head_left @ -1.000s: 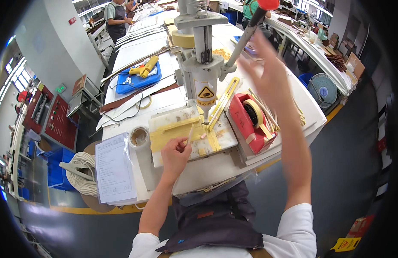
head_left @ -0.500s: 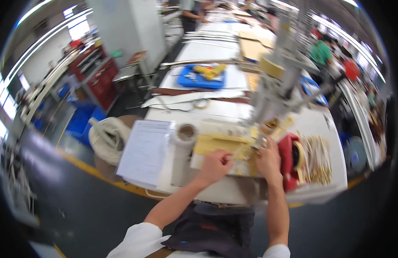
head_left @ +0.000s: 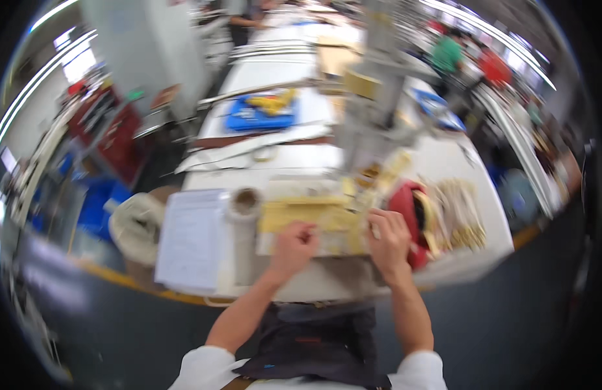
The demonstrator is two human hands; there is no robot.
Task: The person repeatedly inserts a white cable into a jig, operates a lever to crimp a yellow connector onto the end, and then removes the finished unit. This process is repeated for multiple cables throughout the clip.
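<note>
My left hand (head_left: 293,248) is closed, its fingers curled over the near edge of a yellow board (head_left: 297,211). My right hand (head_left: 388,239) is also closed, thumb and fingers drawn together, just left of a red tape dispenser (head_left: 405,211). Motion blur hides whatever either hand may hold. Between the hands lie small pale yellow pieces (head_left: 340,224), too smeared to name. Beyond them rises a grey bench machine (head_left: 372,130) with brownish and yellow parts (head_left: 369,174) at its foot.
Right of the dispenser lies a bundle of cream cords (head_left: 457,205) with yellowish ends. A paper sheet (head_left: 191,240) and an upright roll (head_left: 245,203) stand to the left. A blue tray (head_left: 262,117) with yellow items sits farther back; a person in green (head_left: 448,53) is at far right.
The whole view has swung right, so the table appears farther left. My right hand has come away from the machine's foot, nearer to me. The left hand stays by the yellow board.
</note>
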